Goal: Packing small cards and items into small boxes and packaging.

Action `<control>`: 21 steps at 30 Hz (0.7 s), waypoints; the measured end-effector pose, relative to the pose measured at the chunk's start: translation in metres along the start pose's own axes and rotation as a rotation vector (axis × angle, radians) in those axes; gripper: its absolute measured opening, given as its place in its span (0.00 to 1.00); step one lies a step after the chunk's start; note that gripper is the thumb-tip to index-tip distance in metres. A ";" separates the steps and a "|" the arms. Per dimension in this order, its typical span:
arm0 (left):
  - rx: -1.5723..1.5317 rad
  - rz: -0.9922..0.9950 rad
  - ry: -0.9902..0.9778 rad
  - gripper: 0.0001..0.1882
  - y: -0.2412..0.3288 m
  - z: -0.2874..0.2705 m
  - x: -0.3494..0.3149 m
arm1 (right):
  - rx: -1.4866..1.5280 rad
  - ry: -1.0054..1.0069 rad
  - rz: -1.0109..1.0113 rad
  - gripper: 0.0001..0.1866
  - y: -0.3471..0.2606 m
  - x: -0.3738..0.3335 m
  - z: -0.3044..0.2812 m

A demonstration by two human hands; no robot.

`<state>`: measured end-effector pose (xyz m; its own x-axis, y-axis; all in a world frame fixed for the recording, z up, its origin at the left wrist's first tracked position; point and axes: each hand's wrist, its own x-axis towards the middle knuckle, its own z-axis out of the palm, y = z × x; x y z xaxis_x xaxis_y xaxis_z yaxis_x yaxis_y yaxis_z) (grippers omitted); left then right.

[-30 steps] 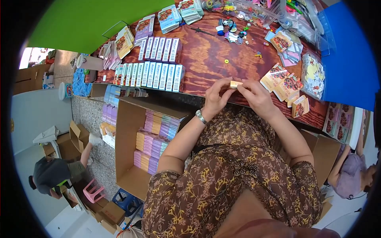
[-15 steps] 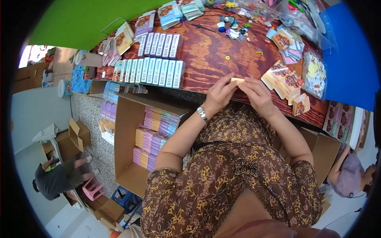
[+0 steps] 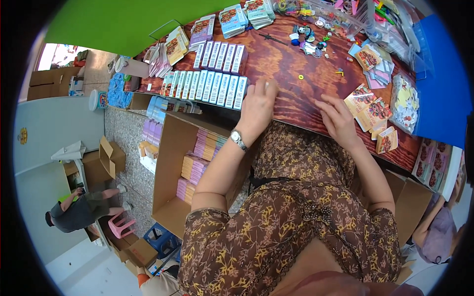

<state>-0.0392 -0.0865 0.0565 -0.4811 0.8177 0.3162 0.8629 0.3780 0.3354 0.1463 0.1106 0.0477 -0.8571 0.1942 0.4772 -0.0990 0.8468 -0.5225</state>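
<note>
At the right end of the front row of small upright boxes (image 3: 223,92), my left hand (image 3: 257,107) is closed, fingers curled down. A small pale spot shows at its fingertips; what it holds, if anything, is mostly hidden. My right hand (image 3: 338,121) hovers by the table's near edge, open and with nothing in it, its fingers loosely stretched. Just right of it lie flat orange cartons (image 3: 374,115) with a food picture. A folded orange box (image 3: 387,141) stands beside them at the edge. A yellow ring (image 3: 300,77) lies farther back on the wooden table (image 3: 281,96).
Behind the front row stands a second box row (image 3: 220,56). Flat carton stacks (image 3: 233,20) line the far edge. Small toys (image 3: 308,42), a clear bin (image 3: 340,19) and a bag of pale pieces (image 3: 405,104) sit right. Below left, a large cardboard box (image 3: 168,197) holds packed boxes.
My hands have parted. The left has moved left from the middle to the box row; the right has shifted right and opened. The small orange box between them is no longer plainly seen.
</note>
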 end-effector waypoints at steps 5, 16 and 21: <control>0.452 0.002 -0.024 0.20 -0.015 0.006 0.005 | 0.002 -0.035 -0.010 0.19 -0.001 -0.004 -0.003; 0.538 0.056 -0.025 0.22 -0.020 0.000 0.002 | -0.539 -0.159 0.390 0.24 0.078 -0.018 -0.091; 0.305 0.148 0.043 0.27 0.017 0.009 0.021 | -0.747 -0.260 0.391 0.40 0.106 -0.020 -0.087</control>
<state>-0.0329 -0.0590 0.0612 -0.3474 0.8566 0.3814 0.9274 0.3741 0.0045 0.1967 0.2395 0.0445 -0.8571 0.4965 0.1374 0.5043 0.8631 0.0269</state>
